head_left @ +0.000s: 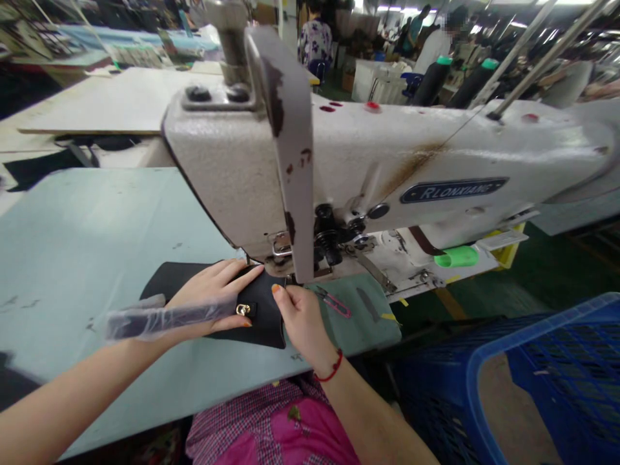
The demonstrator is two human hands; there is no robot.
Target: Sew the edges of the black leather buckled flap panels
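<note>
A black leather piece (264,320) with a small gold clasp (243,309) lies on the pale green table (97,245) under the head of a white sewing machine (387,161). My left hand (213,294) lies flat on the piece, fingers stretched toward the needle. A strap wrapped in clear plastic (165,320) crosses over that hand. My right hand (303,320) pinches the piece's edge just below the presser foot (289,279). A red cord is tied round my right wrist.
Pink thread snips (336,303) lie on the table right of my hand. A blue plastic crate (527,381) stands at the lower right. Other tables and several people fill the background. A green spool (455,257) sits behind the machine.
</note>
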